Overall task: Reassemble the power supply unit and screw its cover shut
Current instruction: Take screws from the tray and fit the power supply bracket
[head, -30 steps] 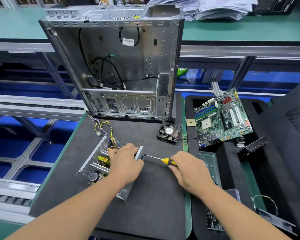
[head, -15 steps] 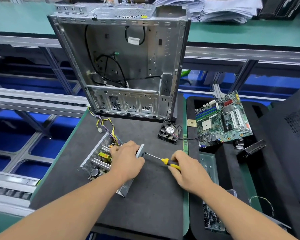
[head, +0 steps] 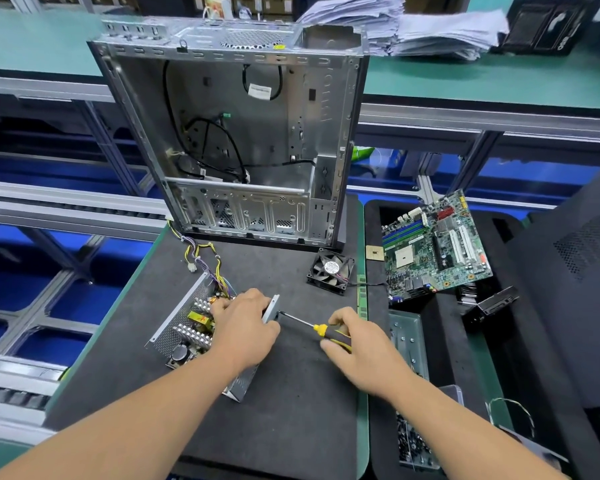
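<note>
Yellow-handled screwdriver [head: 321,330] pinched by right hand [head: 364,351], left hand [head: 245,329] gripping power supply unit [head: 187,327]

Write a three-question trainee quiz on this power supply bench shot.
1. True or false: the screwdriver tip meets the power supply unit side wall.
2. Which hand steadies the unit? A) left hand B) right hand
3. Fill in: the loose fan lies in front of the open computer ____.

Key: 1 true; 2 A; 3 case.
</note>
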